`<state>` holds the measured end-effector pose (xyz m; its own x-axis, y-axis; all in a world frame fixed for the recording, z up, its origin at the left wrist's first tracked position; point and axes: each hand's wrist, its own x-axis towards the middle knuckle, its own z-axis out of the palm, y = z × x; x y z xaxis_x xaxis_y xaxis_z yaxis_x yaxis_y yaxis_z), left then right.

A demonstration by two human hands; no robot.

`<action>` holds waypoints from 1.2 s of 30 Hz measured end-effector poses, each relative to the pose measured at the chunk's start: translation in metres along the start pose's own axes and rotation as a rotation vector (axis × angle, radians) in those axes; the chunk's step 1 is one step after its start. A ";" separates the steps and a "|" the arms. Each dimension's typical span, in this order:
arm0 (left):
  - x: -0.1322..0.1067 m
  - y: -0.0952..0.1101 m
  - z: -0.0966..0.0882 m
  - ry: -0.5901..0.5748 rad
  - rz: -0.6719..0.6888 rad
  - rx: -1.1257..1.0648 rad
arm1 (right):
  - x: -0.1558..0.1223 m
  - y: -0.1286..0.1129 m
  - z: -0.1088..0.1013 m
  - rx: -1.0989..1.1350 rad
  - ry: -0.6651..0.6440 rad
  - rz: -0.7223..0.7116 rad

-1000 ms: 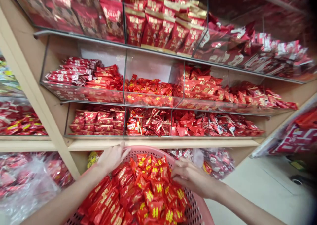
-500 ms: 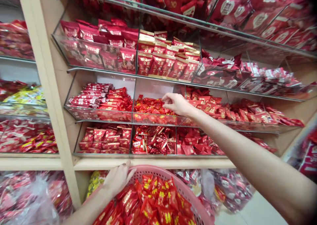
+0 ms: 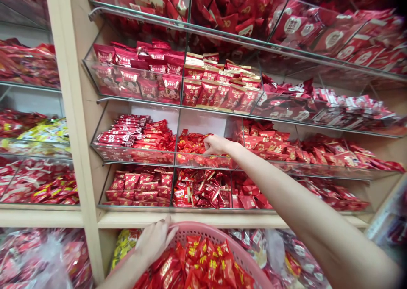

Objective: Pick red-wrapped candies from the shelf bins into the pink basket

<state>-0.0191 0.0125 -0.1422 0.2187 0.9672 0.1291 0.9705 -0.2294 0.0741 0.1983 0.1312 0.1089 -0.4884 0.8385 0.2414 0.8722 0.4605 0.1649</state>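
Dozens of red packets (image 3: 210,259) fill my basket (image 3: 244,257), bold yellow characters across the nearest ones, too blurred to read. Higher up, the gold-edged bags (image 3: 219,92) carry Chinese characters too, and round white labels show at top right, none clear enough to spell out.

Look at the lie of it: packets at the basket's left slant from lower left to upper right, while the yellow-marked ones point every which way. Glossy, crinkled film, all of it, in a pink plastic basket with a curved rim and punched holes.

And my right hand (image 3: 218,145) is at the middle bin (image 3: 203,121), at the small red sweets (image 3: 192,143) behind its clear front, fingers curled; whether they're clamped on one, I can't tell. My left hand (image 3: 155,240) lies over the basket's rim, thumb and forefinger spread; how firmly it's gripping, I can't tell.
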 end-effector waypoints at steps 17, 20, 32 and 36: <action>0.000 0.000 0.000 -0.001 0.011 0.049 | -0.005 0.005 0.006 -0.029 0.234 -0.044; 0.000 -0.001 0.000 -0.004 0.013 0.032 | -0.008 0.010 0.005 0.025 0.285 -0.019; 0.001 -0.002 0.001 0.003 0.027 0.014 | -0.055 0.021 -0.013 0.425 0.598 0.112; 0.001 -0.001 -0.002 0.013 0.049 0.027 | -0.109 -0.005 -0.003 0.822 0.716 0.068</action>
<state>-0.0198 0.0132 -0.1401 0.2646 0.9535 0.1446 0.9612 -0.2729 0.0404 0.2474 0.0371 0.0846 -0.1086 0.6281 0.7705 0.5198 0.6965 -0.4946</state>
